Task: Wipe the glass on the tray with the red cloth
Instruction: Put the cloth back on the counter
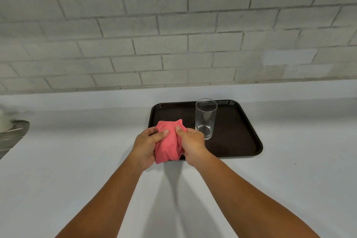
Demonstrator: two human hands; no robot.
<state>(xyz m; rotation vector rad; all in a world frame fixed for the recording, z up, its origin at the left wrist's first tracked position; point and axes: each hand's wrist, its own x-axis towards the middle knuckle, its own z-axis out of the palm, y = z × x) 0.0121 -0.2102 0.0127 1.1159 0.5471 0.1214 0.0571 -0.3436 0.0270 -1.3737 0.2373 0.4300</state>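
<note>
A clear, empty drinking glass [205, 119] stands upright near the middle of a dark brown tray [239, 137] on the white counter. The red cloth [167, 146] is bunched up between both of my hands, held over the tray's front left corner. My left hand [145, 146] grips its left side with the thumb pressed on top. My right hand [193, 146] grips its right side, just in front and to the left of the glass, without touching it.
A grey brick wall [173, 35] rises behind the white counter [77, 160]. At the far left edge a metal sink rim [13, 133] shows with a white object [4, 121] on it.
</note>
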